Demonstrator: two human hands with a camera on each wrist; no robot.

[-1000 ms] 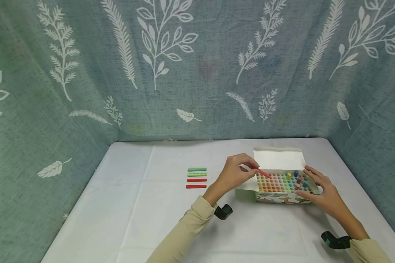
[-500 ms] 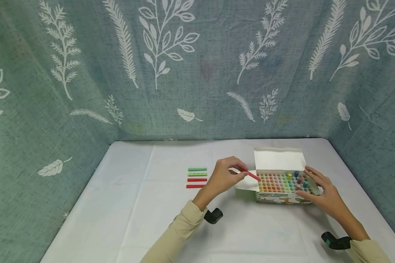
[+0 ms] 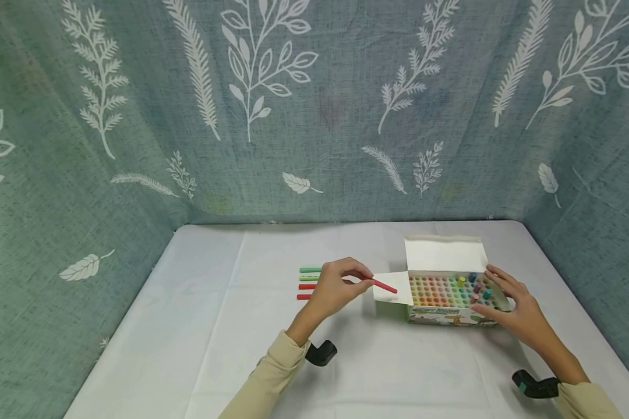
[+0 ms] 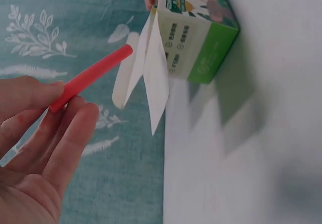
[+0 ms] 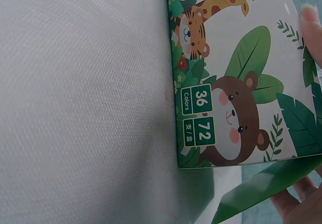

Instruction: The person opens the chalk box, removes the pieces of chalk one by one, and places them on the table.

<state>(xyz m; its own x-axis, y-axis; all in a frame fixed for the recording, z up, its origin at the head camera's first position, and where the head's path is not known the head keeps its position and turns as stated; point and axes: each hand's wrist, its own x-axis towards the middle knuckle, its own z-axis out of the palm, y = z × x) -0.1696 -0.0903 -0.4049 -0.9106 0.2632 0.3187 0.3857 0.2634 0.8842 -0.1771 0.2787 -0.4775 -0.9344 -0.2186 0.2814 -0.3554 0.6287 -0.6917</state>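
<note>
My left hand [image 3: 334, 291] pinches a red chalk stick [image 3: 385, 286] between thumb and fingers, above the left flap [image 3: 388, 295] of a cardboard chalk box [image 3: 440, 316]. In the left wrist view the red chalk stick [image 4: 98, 75] points away from the fingertips. The box stands with its lid [image 3: 445, 254] up, showing a grid of holes. Several coloured sticks poke up at its right side, among them a yellow one [image 3: 460, 281]. My right hand [image 3: 521, 308] holds the right end of the box, thumb at the front and fingers towards the back.
Left of the box, a row of chalk sticks lies on the white cloth: a dark green one [image 3: 309, 270], a light green one [image 3: 308, 278] and two red, partly behind my left hand. A leaf-patterned curtain [image 3: 335, 174] stands behind the table [image 3: 230, 349].
My left hand has carried the red chalk stick leftward, from over the holes to over the left flap, and now covers part of the row. My right hand stays at the box.
</note>
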